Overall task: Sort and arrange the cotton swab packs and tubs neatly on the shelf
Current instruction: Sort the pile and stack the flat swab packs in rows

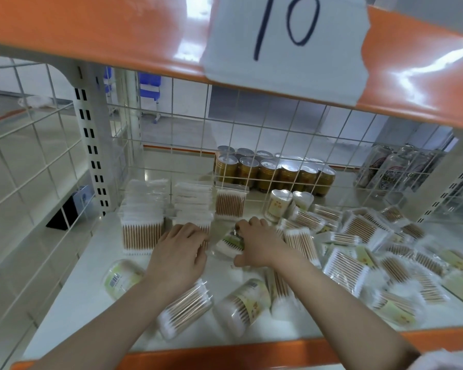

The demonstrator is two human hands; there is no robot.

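Two upright rows of flat cotton swab packs stand at the shelf's left: a left row (142, 222) and a middle row (194, 201). My left hand (178, 252) rests with curled fingers on the front of the middle row. My right hand (257, 243) grips a round swab tub (229, 243) lying on its side between my hands. A clear box of swabs (230, 202) stands behind. Two heart-shaped tubs (278, 202) stand upright further right. Loose packs (358, 244) lie scattered across the right half. Three round tubs (185, 308) lie on their sides near the front edge.
The white shelf (91, 297) has an orange front lip (251, 353) and wire mesh walls at back and left (38, 166). Behind the mesh stand gold cans (273, 172) and wrapped drink cans (396, 166). An orange shelf with a paper sign "10" (286, 41) hangs overhead.
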